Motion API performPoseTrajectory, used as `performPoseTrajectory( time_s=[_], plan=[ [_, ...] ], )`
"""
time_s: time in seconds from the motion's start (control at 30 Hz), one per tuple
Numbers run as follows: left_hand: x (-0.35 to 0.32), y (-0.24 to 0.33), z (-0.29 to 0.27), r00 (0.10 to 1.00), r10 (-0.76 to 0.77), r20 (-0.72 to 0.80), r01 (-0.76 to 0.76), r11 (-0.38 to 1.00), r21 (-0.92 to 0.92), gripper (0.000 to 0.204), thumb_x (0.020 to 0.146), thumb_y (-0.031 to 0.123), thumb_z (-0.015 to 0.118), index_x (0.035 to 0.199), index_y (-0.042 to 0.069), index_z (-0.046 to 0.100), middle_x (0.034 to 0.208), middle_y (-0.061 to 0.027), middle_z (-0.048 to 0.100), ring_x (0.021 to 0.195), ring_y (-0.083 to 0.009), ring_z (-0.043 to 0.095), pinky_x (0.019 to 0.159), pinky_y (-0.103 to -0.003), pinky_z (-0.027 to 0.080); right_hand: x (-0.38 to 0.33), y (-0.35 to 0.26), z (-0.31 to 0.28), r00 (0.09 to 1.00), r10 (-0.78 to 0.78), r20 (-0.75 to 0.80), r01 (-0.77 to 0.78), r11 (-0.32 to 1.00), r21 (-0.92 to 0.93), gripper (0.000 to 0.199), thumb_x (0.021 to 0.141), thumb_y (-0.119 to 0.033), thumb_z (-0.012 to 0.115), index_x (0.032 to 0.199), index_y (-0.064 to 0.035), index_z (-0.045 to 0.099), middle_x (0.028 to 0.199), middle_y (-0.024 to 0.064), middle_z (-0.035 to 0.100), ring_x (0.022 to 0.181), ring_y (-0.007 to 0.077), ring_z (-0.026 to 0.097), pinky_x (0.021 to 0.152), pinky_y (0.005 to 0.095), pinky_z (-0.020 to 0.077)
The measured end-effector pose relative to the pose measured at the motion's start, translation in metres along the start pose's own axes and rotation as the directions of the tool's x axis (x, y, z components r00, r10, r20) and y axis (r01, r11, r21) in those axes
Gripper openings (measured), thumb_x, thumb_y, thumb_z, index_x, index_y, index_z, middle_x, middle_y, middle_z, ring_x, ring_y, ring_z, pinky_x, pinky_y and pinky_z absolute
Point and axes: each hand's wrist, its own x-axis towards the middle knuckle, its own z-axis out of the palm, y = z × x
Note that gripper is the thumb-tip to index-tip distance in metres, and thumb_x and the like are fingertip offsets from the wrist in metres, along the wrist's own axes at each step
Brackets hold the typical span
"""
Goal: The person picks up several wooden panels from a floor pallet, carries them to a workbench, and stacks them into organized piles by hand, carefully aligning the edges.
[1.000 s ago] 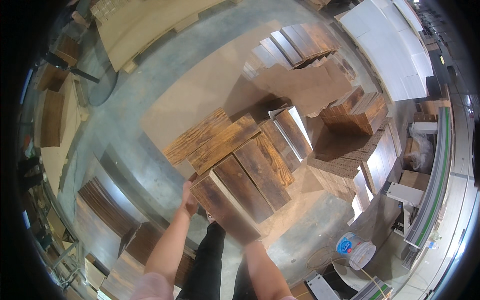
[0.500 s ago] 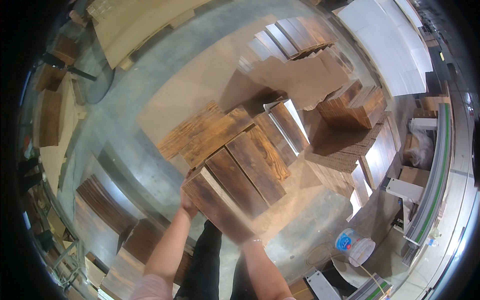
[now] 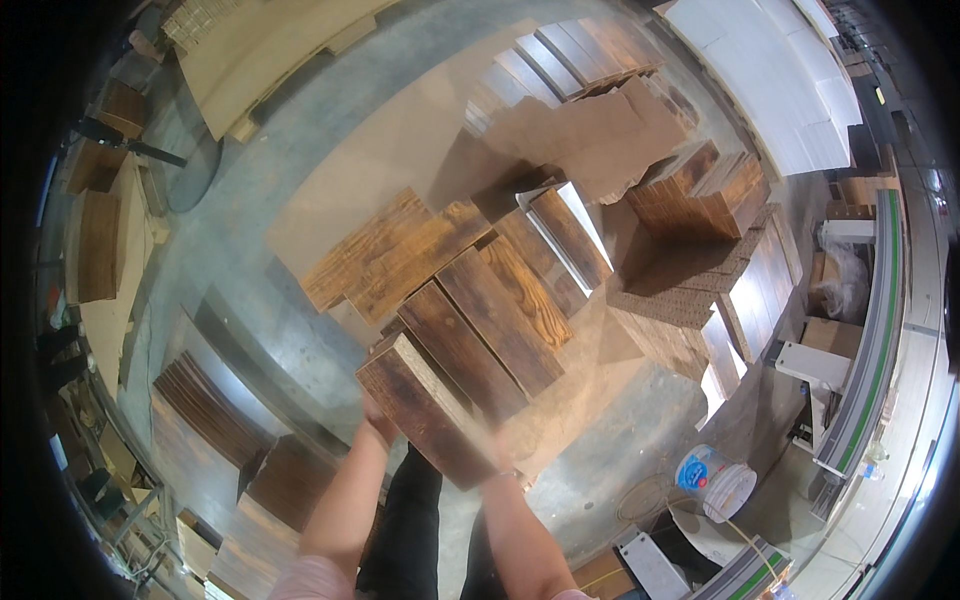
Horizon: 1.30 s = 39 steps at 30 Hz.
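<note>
Head cam: grips dk-brown wood-grain block [image 3: 425, 415] btwn both hands, low in front of body, near blk-trousered legs [image 3: 405, 525]. Clamps L hand [image 3: 377, 418] round its L end, fingers partly hidden behind. Clamps R hand [image 3: 500, 462] on its lower R end; can't make out exact finger placement (blur, overlap). Slants block upper L to lower R, w/ pale side facing up-R.

Just beyond pale side: dk planks [image 3: 463, 345] side by side, parallel to block; can't tell if touching it. Farther up-L: lighter brown planks [image 3: 420, 263], laid crosswise. Beneath/around these: flat tan cardboard [image 3: 345, 205] on gray floor [image 3: 300, 325].

To R: tall brown stack [image 3: 690, 205]; above it, torn brown cardboard [image 3: 590, 135] over pt of another pile. Top R: white sheets [image 3: 765, 85], piled. Lower R: white bucket [image 3: 733, 490] w/ blue label, near green-striped rail [image 3: 868, 360]. Lower L: more brown boards [image 3: 205, 410], standing in a row.
</note>
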Motion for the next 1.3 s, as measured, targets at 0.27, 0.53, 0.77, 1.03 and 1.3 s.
performPoseTrajectory(
  time_s=[0.27,0.53,0.77,1.03,1.3],
  plan=[
    [-0.035,-0.055,-0.045,0.989,0.084,-0.120,-0.077,0.995,0.061,0.042,0.103,0.035,0.048,0.133,0.006,0.051,0.125,-0.0108,0.059,0.114,-0.0234,0.058,0.095,-0.039,0.052,-0.024,0.012,0.015,0.998,-0.041,-0.039,0.037,0.995,-0.087,0.051,0.099,-0.039,0.050,0.128,0.0027,0.055,0.123,0.0194,0.063,0.107,0.0326,0.062,0.095,0.0432,0.0505],
    [-0.053,-0.059,-0.043,0.987,0.041,-0.153,-0.034,0.998,0.049,0.042,0.103,0.035,0.048,0.133,0.006,0.051,0.125,-0.0108,0.060,0.114,-0.0231,0.058,0.095,-0.039,0.052,-0.077,0.004,0.055,0.968,-0.193,-0.162,0.084,0.854,-0.513,0.050,0.099,-0.036,0.050,0.127,0.0050,0.055,0.122,0.0183,0.063,0.109,0.0292,0.061,0.097,0.0396,0.0472],
    [-0.055,-0.053,-0.034,0.986,0.022,-0.168,-0.011,0.998,0.064,0.042,0.103,0.035,0.048,0.133,0.006,0.052,0.125,-0.0108,0.060,0.113,-0.0229,0.058,0.095,-0.038,0.052,-0.155,-0.017,0.094,0.926,-0.309,0.215,0.233,0.022,-0.972,0.055,0.097,-0.035,0.057,0.131,0.0079,0.051,0.128,0.0214,0.058,0.118,0.0306,0.055,0.103,0.0386,0.0412],
    [-0.049,-0.054,-0.026,0.986,0.016,-0.165,-0.005,0.998,0.070,0.042,0.103,0.034,0.048,0.133,0.006,0.052,0.125,-0.0108,0.060,0.113,-0.0226,0.059,0.094,-0.038,0.052,-0.189,-0.030,0.209,0.856,-0.060,0.513,0.491,-0.215,-0.844,0.106,0.072,-0.045,0.081,0.147,0.0093,0.028,0.149,0.0320,0.033,0.141,0.0425,0.031,0.116,0.0423,0.0271],
    [-0.099,-0.046,-0.013,0.988,-0.107,-0.107,0.106,0.994,-0.014,0.042,0.103,0.034,0.048,0.133,0.006,0.052,0.124,-0.0108,0.060,0.113,-0.0224,0.059,0.094,-0.037,0.053,-0.224,-0.015,0.177,0.843,-0.063,0.535,0.524,-0.136,-0.841,0.108,0.072,-0.039,0.084,0.152,0.0008,0.022,0.155,0.0254,0.029,0.143,0.0362,0.031,0.117,0.0365,0.0275]
  ],
)
